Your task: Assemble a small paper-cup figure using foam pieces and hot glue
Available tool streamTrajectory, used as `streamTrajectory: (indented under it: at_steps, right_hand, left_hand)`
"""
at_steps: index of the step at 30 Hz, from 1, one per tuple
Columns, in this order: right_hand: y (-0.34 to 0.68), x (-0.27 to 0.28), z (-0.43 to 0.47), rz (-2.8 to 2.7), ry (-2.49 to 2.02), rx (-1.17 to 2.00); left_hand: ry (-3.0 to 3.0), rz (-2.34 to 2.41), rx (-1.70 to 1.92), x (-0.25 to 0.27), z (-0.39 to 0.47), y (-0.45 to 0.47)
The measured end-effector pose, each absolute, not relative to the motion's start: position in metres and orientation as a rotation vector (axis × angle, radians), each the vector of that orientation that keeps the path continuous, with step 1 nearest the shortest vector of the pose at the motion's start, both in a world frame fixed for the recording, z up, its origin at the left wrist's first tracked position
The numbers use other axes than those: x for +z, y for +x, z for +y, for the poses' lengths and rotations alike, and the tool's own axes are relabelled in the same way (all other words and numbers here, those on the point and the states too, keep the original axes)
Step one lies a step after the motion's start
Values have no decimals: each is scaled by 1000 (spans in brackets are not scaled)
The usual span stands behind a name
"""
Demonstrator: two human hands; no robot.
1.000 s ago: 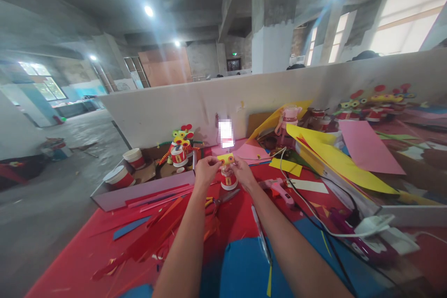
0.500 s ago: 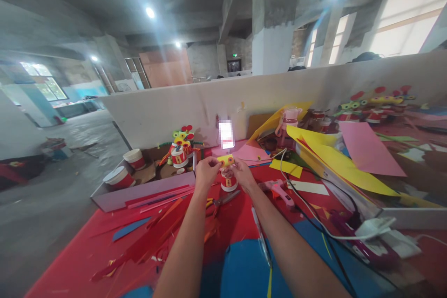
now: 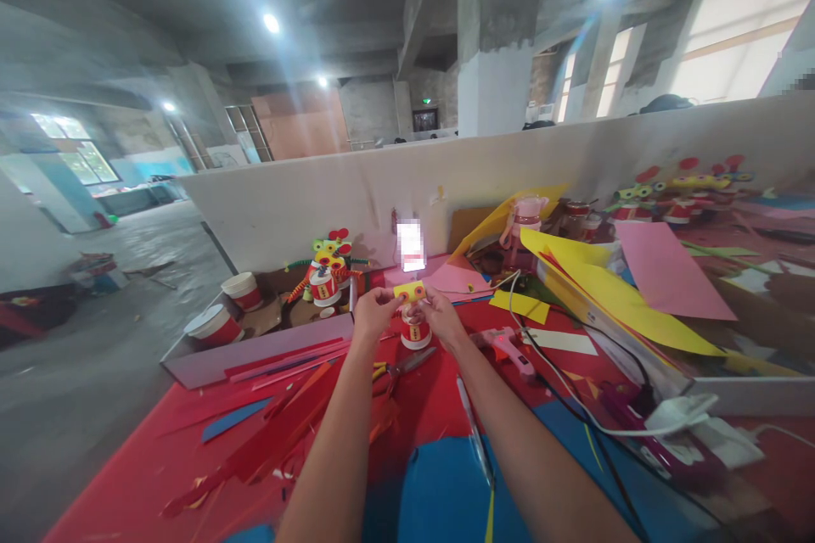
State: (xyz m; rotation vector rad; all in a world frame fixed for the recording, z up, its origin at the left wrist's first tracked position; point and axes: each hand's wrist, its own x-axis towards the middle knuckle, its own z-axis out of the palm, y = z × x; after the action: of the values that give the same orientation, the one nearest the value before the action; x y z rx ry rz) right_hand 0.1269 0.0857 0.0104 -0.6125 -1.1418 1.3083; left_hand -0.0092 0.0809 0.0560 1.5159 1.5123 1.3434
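Between my two hands is a yellow paper roll (image 3: 409, 293) with round orange-red spots on its front. My left hand (image 3: 375, 311) pinches its left end, and my right hand (image 3: 441, 314) grips the right end. Just below the roll stands a red and white paper cup (image 3: 416, 333) with a small yellow label, upside down on the red table. Whether the roll touches the cup's top is hard to see behind my fingers. Scissors (image 3: 407, 365) with yellow handles lie in front of the cup. A pink glue gun (image 3: 511, 351) rests to the right of my right hand.
Finished paper-cup figures (image 3: 328, 271) stand in a box at left, near paper cups (image 3: 216, 324). A lit phone (image 3: 411, 246) leans on the white partition (image 3: 306, 191). Coloured paper (image 3: 592, 288) piles up at right, with cables and a power strip (image 3: 662, 441). A pen (image 3: 474, 428) lies in front.
The yellow roll has turned slightly between my hands and sits more level, with its spots facing me. Both hands stay on it. The whole view has shifted slightly.
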Motion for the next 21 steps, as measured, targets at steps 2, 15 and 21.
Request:
streamTrajectory:
  at_steps: [2, 15, 21]
  right_hand:
    - [127, 11, 85, -1144, -610, 1306]
    - [130, 15, 82, -1127, -648, 1200]
    - [128, 13, 84, -1171, -645, 1149]
  left_hand:
    - [1448, 1437, 1316, 58, 78, -8]
    - [1364, 1306, 1339, 63, 71, -9]
    - [1356, 1252, 1306, 67, 66, -7]
